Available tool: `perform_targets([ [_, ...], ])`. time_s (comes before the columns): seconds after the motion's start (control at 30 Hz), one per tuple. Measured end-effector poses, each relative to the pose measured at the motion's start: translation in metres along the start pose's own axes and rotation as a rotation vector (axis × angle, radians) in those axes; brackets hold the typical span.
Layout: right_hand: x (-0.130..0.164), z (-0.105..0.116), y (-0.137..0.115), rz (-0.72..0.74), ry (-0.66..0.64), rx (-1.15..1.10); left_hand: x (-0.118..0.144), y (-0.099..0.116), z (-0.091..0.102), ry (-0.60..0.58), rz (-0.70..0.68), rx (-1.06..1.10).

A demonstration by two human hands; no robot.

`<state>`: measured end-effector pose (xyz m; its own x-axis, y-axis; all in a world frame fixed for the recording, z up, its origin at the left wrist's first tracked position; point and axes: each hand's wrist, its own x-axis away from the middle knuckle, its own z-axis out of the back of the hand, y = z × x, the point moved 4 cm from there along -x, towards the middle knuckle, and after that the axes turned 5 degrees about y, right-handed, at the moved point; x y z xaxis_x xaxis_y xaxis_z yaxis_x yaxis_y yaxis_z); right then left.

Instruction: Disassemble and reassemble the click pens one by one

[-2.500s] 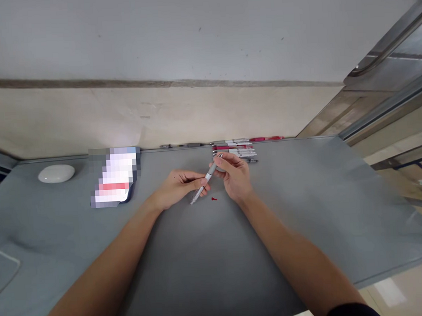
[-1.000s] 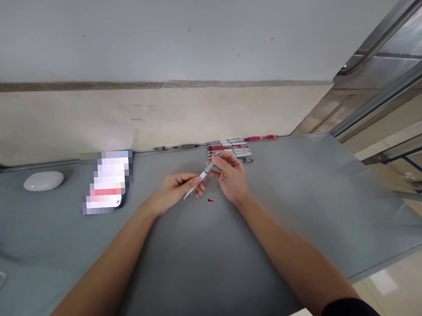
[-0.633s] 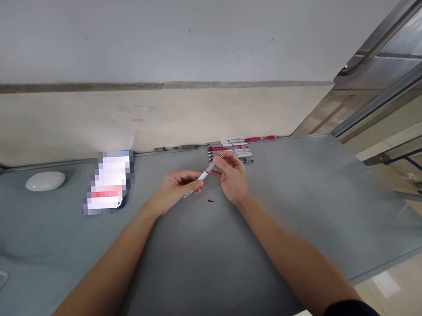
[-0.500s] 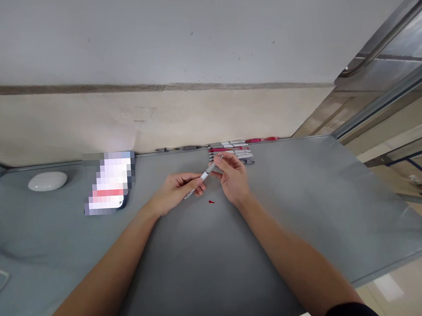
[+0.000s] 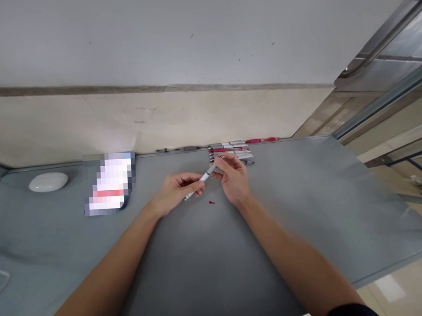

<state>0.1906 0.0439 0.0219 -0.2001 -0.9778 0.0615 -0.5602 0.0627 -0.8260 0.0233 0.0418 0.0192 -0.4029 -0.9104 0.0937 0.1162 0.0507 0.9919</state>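
Both hands hold one grey-and-white pen (image 5: 205, 175) slantwise just above the grey table (image 5: 305, 209). My left hand (image 5: 175, 190) pinches its lower, clear tip end. My right hand (image 5: 233, 176) grips the upper end with fingertips. A tiny red piece (image 5: 211, 202) lies on the table below the pen, between the hands. Behind my right hand lies a row of several pens (image 5: 232, 152), white and red, near the table's far edge.
A blurred-out rectangular object (image 5: 109, 184) lies at the back left, with a white oval case (image 5: 48, 181) further left. More pens (image 5: 182, 149) line the far edge against the wall. The table's right edge drops to the floor.
The pen's lower tip has risen slightly in my left hand's fingers; both hands stay in nearly the same place. The view has shifted a little.
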Motion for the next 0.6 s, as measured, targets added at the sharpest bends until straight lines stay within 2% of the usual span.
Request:
perform_targets([
  [0.2,0.0002,-0.0004,0.0010,-0.041,-0.043,-0.007,0.0041,0.0096,-0.0045,-0.167,-0.037,-0.069],
  [0.27,-0.0002,-0.0004,0.0007,-0.027,-0.043,-0.019,0.0038,0.0092,-0.0040,-0.143,-0.028,-0.058],
  [0.43,-0.0002,-0.0007,-0.0001,0.003,-0.016,-0.003,0.0009,0.0028,-0.0009,0.005,-0.010,0.010],
  [0.6,0.0005,-0.0010,-0.0007,0.011,-0.008,0.016,0.0002,0.0036,-0.0015,0.008,-0.025,-0.020],
])
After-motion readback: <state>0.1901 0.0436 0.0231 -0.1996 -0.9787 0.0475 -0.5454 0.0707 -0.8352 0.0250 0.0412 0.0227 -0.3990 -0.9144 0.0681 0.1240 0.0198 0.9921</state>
